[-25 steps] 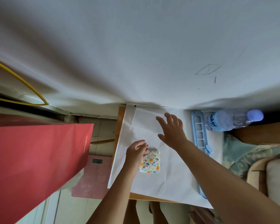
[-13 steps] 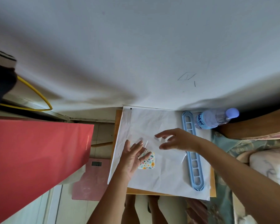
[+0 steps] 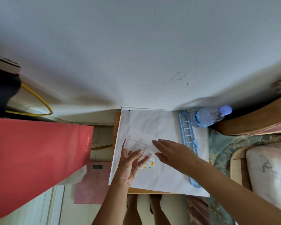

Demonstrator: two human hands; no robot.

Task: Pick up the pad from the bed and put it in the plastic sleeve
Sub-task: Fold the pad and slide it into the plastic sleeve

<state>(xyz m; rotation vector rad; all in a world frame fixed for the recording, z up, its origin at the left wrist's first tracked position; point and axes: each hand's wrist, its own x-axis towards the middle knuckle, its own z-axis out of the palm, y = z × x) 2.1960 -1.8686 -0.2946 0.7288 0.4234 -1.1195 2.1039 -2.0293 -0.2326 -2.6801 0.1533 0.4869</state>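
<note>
A small floral pad (image 3: 149,163) lies on white paper (image 3: 165,179) covering a small wooden table. Just above it, a clear plastic sleeve (image 3: 140,143) sits slightly raised off the paper. My left hand (image 3: 129,166) is turned palm up; its fingertips show blurred through the sleeve's lower left part, and it holds the sleeve there. One finger partly covers the pad's left edge. My right hand (image 3: 173,154) is flat with its fingers stretched out, the tips touching the sleeve's right end.
A light blue plastic rack (image 3: 187,135) lies along the paper's right side, with a water bottle (image 3: 209,116) beside it. A red bag (image 3: 36,159) hangs at the left above pink scales (image 3: 91,184). A patterned bed (image 3: 225,151) is on the right, and a white wall stands behind.
My left hand came off the pad, turned palm up and took the sleeve's lower left part. My right hand went from curled to flat at the sleeve's right end.
</note>
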